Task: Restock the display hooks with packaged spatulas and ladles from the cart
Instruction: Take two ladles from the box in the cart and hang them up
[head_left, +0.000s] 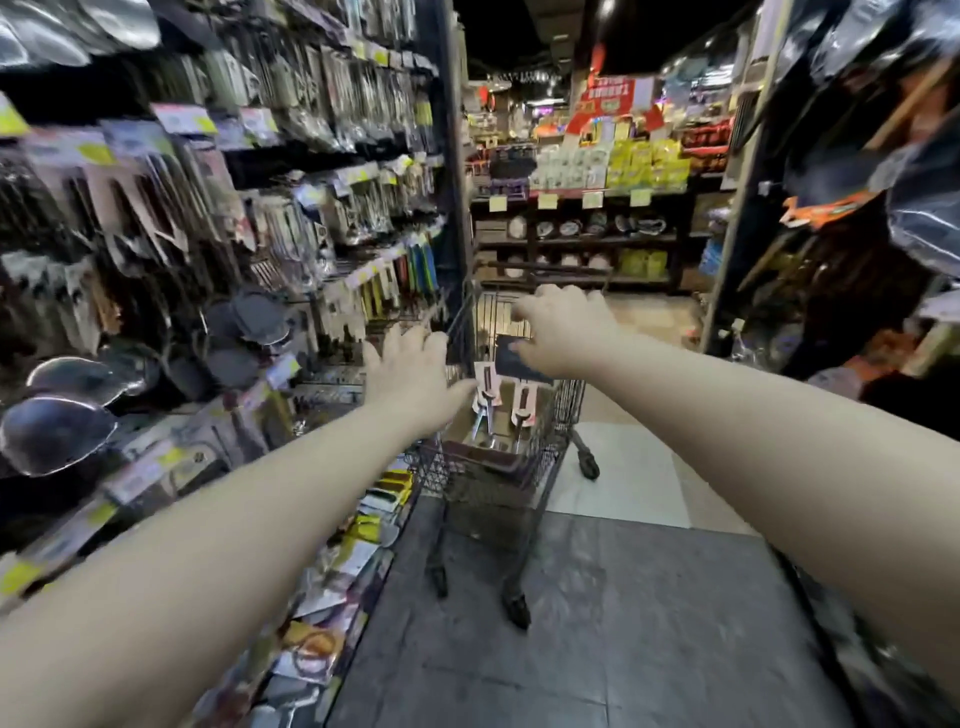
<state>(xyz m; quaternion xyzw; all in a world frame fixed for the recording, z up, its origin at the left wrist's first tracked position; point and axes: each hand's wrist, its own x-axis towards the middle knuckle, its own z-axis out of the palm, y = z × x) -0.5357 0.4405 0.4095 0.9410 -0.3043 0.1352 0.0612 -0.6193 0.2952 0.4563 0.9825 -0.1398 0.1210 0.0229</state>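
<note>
**Over the cart, both arms stretched out**

Ahead of you in the aisle, both your bare arms reach forward at full length toward the wire cart (488, 493), which stands on the grey floor (623, 623) just right of the left-hand racks.

Your right hand (563, 330) is over the far part of the basket, back of the hand up, wrist bent slightly down. Its grip is clamped on the upper edge of a dark flat pack (519, 359), which hangs below the fingers above the cart's inside.

Your left hand (410, 371) hovers at the cart's left rim, palm down, fingers spread and straight, its grip apart and holding nothing. Motion blur hides whether it touches the wire.

Two carded utensils (522, 405) stand upright inside the basket, below the held pack and between your hands.

To the left, the display hooks (291, 218) carry rows of packaged tools from near to far, with large shiny ladles (57, 431) hanging at the near end.
</note>
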